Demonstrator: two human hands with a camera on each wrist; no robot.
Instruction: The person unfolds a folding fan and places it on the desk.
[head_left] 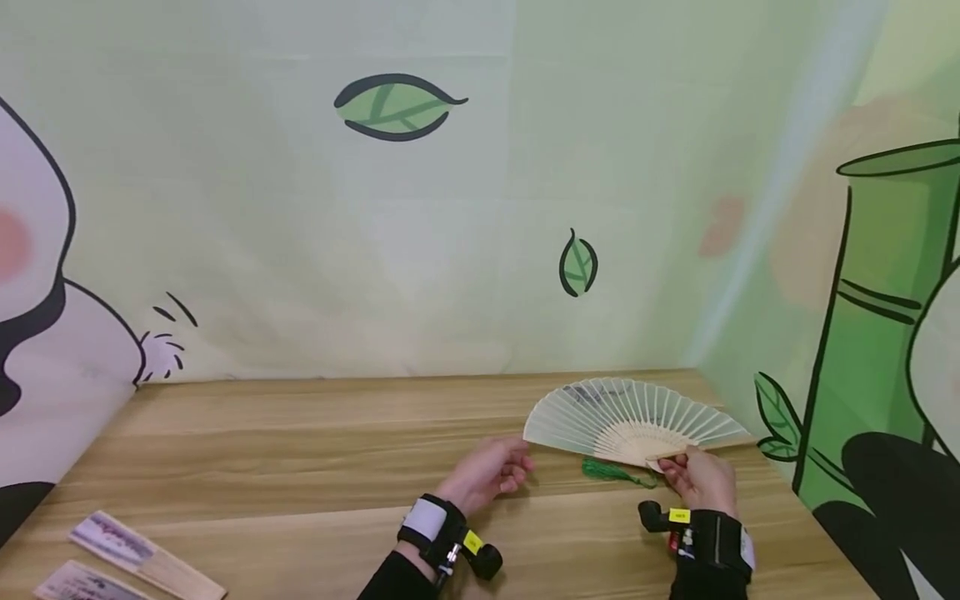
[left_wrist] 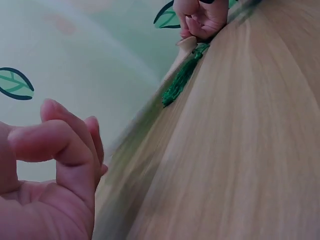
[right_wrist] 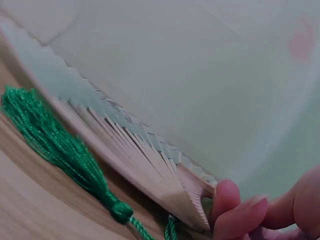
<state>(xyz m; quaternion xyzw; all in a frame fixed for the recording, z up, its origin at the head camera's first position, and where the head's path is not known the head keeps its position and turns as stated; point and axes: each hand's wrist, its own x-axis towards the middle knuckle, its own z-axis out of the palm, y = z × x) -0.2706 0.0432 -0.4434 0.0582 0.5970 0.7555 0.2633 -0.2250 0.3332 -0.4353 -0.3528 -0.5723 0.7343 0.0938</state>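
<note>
Pale folding fan (head_left: 637, 421), spread wide, toward the right rear of the desk (head_left: 315, 467); ribs light and wooden, leaf whitish green with a dark printed patch along the upper part. Ribs draw together at the near end, by the right hand (head_left: 702, 477), which pinches the fan there between thumb and fingers; the right wrist view shows the fingertips against the gathered rib ends. Green tassel (head_left: 609, 471) hangs off that same end on a twisted cord and trails leftward, just below the fan's near edge. Left hand (head_left: 486, 471) just beside the fan's left end, fingers loosely bent, nothing seen within them; cannot tell whether a fingertip touches the fan's edge. Each wrist wears a dark strap with a small camera: left strap (head_left: 433, 527), right strap (head_left: 716, 550). Well apart, at the desk's near left, two folded fans, roughly side by side and both slanting: upper folded fan (head_left: 146, 552) with a purplish print and bare wooden sticks at its near end, lower folded fan (head_left: 86, 582) cut off by the frame. Behind, a pale green backdrop (head_left: 262, 208) with a large leaf print (head_left: 397, 108), a smaller leaf print (head_left: 578, 262) and, at right, a bamboo drawing (head_left: 877, 350).
</note>
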